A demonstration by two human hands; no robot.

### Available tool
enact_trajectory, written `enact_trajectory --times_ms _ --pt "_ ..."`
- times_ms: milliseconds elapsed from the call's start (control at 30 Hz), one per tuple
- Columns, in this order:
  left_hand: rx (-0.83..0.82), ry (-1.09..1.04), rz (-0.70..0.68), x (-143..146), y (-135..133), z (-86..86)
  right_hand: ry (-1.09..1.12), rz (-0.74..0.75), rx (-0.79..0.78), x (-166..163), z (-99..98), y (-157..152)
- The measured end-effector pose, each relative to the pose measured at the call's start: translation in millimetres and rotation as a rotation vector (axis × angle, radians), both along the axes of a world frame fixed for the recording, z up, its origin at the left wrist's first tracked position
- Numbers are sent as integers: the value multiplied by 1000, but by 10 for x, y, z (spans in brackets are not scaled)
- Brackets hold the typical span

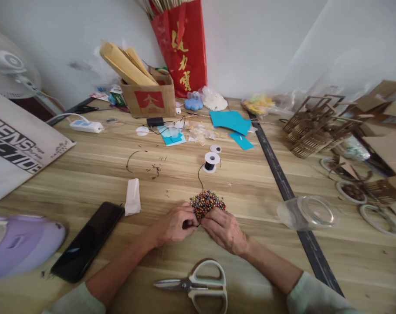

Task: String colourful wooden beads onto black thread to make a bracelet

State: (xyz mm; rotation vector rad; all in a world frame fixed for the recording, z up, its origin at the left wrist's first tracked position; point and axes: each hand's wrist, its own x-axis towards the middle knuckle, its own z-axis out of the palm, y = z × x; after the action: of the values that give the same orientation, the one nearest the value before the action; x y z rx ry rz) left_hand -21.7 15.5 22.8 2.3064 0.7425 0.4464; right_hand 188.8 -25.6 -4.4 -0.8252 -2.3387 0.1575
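A heap of small multicoloured beads (pixel 207 203) lies on the wooden table, right in front of both hands. My left hand (pixel 176 223) is closed in a pinch at the heap's near left edge. From the right, my right hand (pixel 225 230) meets it, thumb and fingers pressed together against the beads. A short dark piece of black cord (pixel 198 225) shows between the fingertips; any bead there is too small to make out. Beyond the heap stands a white spool (pixel 212 158) wound with black cord, and its loose strand runs down to the beads. Scissors (pixel 198 284) lie nearest me, blades pointing left.
A black phone (pixel 88 242) and folded white paper (pixel 133 197) lie left. On the right is a clear plastic jar (pixel 307 213) on its side, with wooden baskets (pixel 310 131) behind. A cardboard box (pixel 148 98) and blue sheets (pixel 232 121) are at the back.
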Motion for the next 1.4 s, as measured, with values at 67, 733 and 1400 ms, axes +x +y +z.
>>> enact_trajectory --times_ms 67,733,1400 --pt "10 13 -2 0 0 4 -13 -13 19 6 3 6" --pt "48 17 -2 -28 2 1 -8 1 40 25 50 11" --pt "54 22 14 27 -47 -38 -108 57 37 -31 -6 -59"
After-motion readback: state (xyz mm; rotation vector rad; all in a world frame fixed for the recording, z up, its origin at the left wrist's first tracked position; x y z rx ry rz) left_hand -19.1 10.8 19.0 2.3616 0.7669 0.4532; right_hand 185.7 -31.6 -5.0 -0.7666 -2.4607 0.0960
